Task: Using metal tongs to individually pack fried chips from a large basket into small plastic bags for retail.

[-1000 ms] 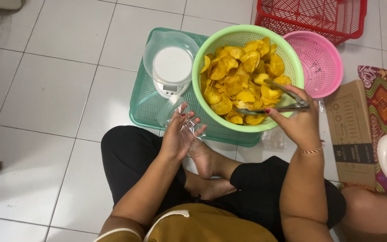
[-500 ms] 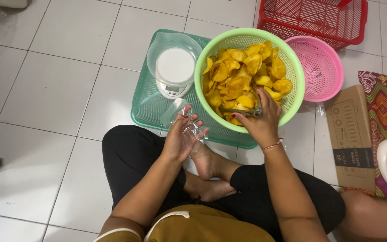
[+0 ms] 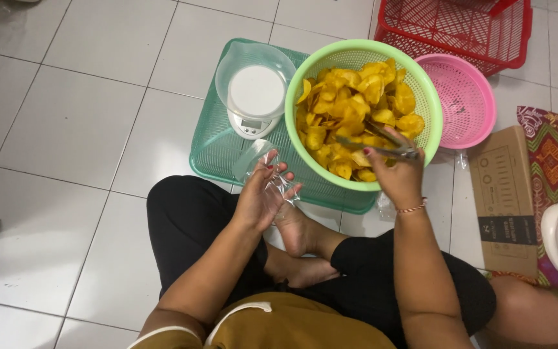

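Furthest from either hand, off to the left of the left hand's grip, lies bare white tiled floor (image 3: 66, 129). A teal plastic tray (image 3: 211, 152) sits just above the left hand, and on it, up and away from that hand, stands a white kitchen scale (image 3: 253, 97) with a clear bowl around its platform. The left hand (image 3: 263, 197) has its fingers curled around a clear plastic bag (image 3: 272, 174), pinching its crumpled film so the bag's mouth points up toward the tray edge; the bag rests within the grip, touching the fingertips. Below this hand are the person's bare feet and black-clad crossed legs. To the right of the bag, between the two hands and overlapping the tray, is a green plastic colander (image 3: 305, 77) heaped with yellow chips (image 3: 356, 110). The right hand (image 3: 395, 178) is closed on a pair of metal tongs (image 3: 376, 141), whose arms reach leftward from the grip into the chips near the colander's lower rim; whether a chip sits between the tips cannot be told. Up and right of this hand is a pink colander (image 3: 466, 103), beyond it a red basket (image 3: 460, 26), and to the hand's right a cardboard box (image 3: 505, 194).
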